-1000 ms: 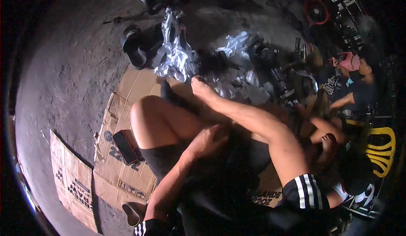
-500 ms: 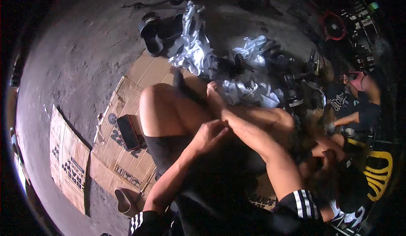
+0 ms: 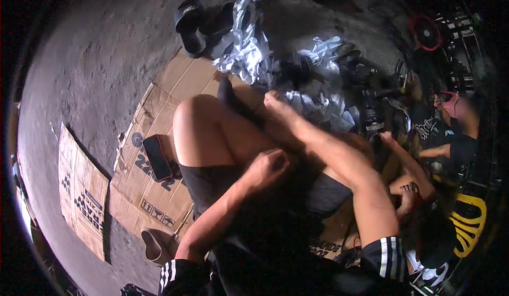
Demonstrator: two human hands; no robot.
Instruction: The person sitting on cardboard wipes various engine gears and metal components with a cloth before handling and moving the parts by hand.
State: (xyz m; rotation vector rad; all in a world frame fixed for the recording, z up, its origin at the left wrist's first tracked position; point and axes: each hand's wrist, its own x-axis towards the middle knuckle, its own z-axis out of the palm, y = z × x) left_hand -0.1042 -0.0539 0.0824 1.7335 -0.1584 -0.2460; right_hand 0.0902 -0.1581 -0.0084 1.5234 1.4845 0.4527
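My left hand (image 3: 269, 168) is over my lap with its fingers curled inward. What it holds, if anything, is hidden. My right hand (image 3: 278, 109) reaches forward past my bent knee, fingers drawn together, between my dark-socked foot (image 3: 229, 97) and a heap of white cloth strips (image 3: 321, 107). I cannot make out anything in its fingers. Another tangle of white cloth strips (image 3: 246, 52) lies farther ahead. Dark metal parts (image 3: 373, 113) are to the right of the nearer strips, beyond my right hand.
I sit on a flattened cardboard sheet (image 3: 159, 102) with a phone (image 3: 157, 158) on it. Another cardboard piece (image 3: 82, 198) lies at left. Slippers (image 3: 190, 28), a clog (image 3: 154, 247), a yellow plastic piece (image 3: 470, 224) and a red fan (image 3: 427, 32) are around. Co-workers' arms (image 3: 408, 163) are at right.
My right hand and forearm have moved away from my left hand, leaving a wider gap. My left hand has curled more. A co-worker's arm now stretches forward towards the metal parts.
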